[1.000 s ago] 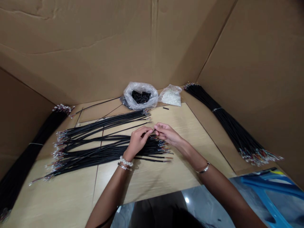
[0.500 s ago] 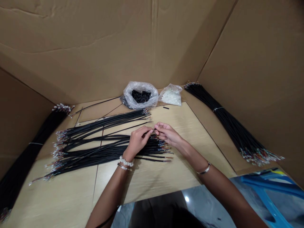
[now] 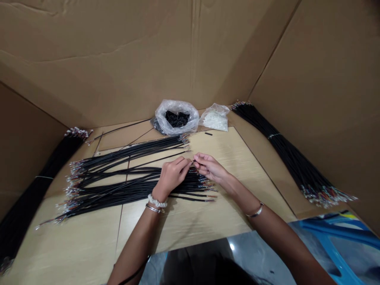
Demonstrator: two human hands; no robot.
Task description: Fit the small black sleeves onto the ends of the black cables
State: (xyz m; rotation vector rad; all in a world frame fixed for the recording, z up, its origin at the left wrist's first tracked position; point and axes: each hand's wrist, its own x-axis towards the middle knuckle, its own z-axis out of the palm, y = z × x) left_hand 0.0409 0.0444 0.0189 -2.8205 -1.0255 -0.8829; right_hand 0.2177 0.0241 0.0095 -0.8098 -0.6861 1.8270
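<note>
My left hand [image 3: 173, 176] is closed in a pinch on the end of a black cable, its thumb and forefinger pressed together. Fingertip to fingertip with it, my right hand [image 3: 211, 168] pinches something small and dark that is mostly hidden. Both hands hover over the right ends of a spread of black cables [image 3: 118, 194], whose thin coloured wires are bared at both ends. Behind lies a second row of black cables [image 3: 142, 148]. A short black tube [image 3: 208, 133] rests on the board beyond my right hand.
An open plastic bag of black pieces [image 3: 177, 118] stands at the back, beside a clear bag of white pieces [image 3: 215, 120]. Tied cable bundles lie left [image 3: 44, 174] and right [image 3: 276, 140]. Cardboard walls [image 3: 133, 59] enclose the table; a blue frame [image 3: 329, 241] is at lower right.
The view has shifted very slightly. Both hands keep their pinch at nearly the same spot; the cables and bags stay put.
</note>
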